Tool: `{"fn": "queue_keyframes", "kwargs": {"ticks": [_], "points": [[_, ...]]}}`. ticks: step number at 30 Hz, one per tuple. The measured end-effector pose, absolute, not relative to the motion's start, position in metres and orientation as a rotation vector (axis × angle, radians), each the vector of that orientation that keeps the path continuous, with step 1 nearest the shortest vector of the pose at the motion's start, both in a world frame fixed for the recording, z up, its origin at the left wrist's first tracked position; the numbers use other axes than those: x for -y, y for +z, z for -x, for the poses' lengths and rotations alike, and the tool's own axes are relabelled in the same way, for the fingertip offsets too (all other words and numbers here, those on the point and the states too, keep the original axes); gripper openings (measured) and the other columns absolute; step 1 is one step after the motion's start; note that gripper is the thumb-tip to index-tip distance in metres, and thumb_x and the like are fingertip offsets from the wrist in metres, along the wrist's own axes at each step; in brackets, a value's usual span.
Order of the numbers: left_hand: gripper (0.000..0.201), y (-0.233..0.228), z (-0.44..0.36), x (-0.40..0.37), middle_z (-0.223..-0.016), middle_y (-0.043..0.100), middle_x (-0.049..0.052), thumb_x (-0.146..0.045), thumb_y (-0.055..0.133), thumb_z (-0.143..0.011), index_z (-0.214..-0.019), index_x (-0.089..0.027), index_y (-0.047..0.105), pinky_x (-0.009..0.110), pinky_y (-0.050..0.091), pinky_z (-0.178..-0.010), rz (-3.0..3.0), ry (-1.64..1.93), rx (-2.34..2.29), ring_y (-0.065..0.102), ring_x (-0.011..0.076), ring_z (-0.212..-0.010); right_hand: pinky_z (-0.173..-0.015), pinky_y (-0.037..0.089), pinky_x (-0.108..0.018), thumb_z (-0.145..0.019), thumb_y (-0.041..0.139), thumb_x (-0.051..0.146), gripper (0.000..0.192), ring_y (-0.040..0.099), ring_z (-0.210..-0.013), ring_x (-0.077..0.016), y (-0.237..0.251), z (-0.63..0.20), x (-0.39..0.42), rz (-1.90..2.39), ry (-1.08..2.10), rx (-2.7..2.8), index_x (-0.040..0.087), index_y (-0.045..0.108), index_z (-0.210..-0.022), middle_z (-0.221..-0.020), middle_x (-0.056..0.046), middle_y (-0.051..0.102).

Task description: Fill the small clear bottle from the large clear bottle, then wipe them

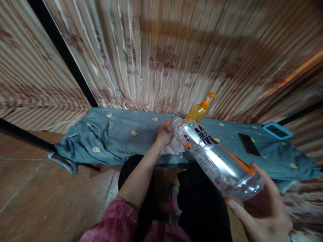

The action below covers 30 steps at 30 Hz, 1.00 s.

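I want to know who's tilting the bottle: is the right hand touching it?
Touching. The head view shows the right hand cupping the base of the clear bottle, fingers wrapped around its bottom end.

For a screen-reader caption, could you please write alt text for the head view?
The right hand tilts a clear plastic bottle with orange label toward the left hand, which presses a white cloth on a blue-grey dotted table cover. An orange squeeze bottle and black phone sit nearby.

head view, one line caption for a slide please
Right hand tips a clear plastic bottle toward the white cloth under the left hand on a blue-covered table.
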<state>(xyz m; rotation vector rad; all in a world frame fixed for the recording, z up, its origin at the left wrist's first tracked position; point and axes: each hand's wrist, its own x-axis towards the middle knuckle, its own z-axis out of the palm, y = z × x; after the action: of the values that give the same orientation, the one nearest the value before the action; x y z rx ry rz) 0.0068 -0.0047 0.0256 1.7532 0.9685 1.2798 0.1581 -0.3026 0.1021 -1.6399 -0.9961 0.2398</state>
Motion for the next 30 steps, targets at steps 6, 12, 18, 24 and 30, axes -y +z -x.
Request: {"fn": "queue_keyframes", "kwargs": {"ticks": [6,12,18,24,30], "points": [[0.021,0.025,-0.007,0.004,-0.116,0.086,0.009,-0.038,0.074,-0.092,-0.105,-0.022,0.08,0.042,0.061,-0.104,-1.743,1.285,-0.971,0.078,0.0305,-0.116,-0.092,0.068,-0.049,-0.064,0.102,0.046,0.106,0.075,-0.12,-0.0361,0.104,-0.157,0.3,1.634,0.237,0.974,0.027,0.059,-0.159,-0.155,-0.016,0.065],[0.021,0.022,-0.008,0.005,-0.117,0.086,0.01,-0.037,0.074,-0.091,-0.105,-0.022,0.078,0.042,0.061,-0.104,-1.722,1.308,-0.927,0.079,0.0302,-0.113,-0.099,0.065,-0.053,-0.059,0.104,0.047,0.107,0.073,-0.123,-0.0371,0.11,-0.149,0.296,1.641,0.246,0.912,0.027,0.063,-0.156,-0.16,-0.016,0.061],[0.022,0.021,-0.007,0.005,-0.114,0.086,0.01,-0.037,0.073,-0.091,-0.105,-0.021,0.078,0.042,0.061,-0.103,-1.739,1.321,-0.92,0.079,0.0305,-0.11,-0.108,0.059,-0.059,-0.061,0.101,0.057,0.113,0.071,-0.127,-0.039,0.123,-0.134,0.292,1.683,0.248,0.83,0.022,0.059,-0.16,-0.158,-0.019,0.062],[0.022,0.023,-0.007,0.004,-0.116,0.086,0.009,-0.037,0.074,-0.09,-0.104,-0.021,0.079,0.041,0.06,-0.105,-1.741,1.273,-0.961,0.077,0.0304,-0.115,-0.11,0.058,-0.058,-0.06,0.102,0.056,0.116,0.071,-0.128,-0.0388,0.122,-0.139,0.293,1.681,0.252,0.83,0.023,0.057,-0.162,-0.163,-0.018,0.058],[0.021,0.025,-0.007,0.006,-0.116,0.086,0.009,-0.034,0.072,-0.09,-0.104,-0.02,0.08,0.041,0.06,-0.104,-1.725,1.276,-0.968,0.078,0.0305,-0.112,-0.12,0.051,-0.06,-0.065,0.1,0.059,0.119,0.065,-0.14,-0.0411,0.123,-0.14,0.293,1.68,0.292,0.872,0.025,0.049,-0.167,-0.166,-0.017,0.055]]}}
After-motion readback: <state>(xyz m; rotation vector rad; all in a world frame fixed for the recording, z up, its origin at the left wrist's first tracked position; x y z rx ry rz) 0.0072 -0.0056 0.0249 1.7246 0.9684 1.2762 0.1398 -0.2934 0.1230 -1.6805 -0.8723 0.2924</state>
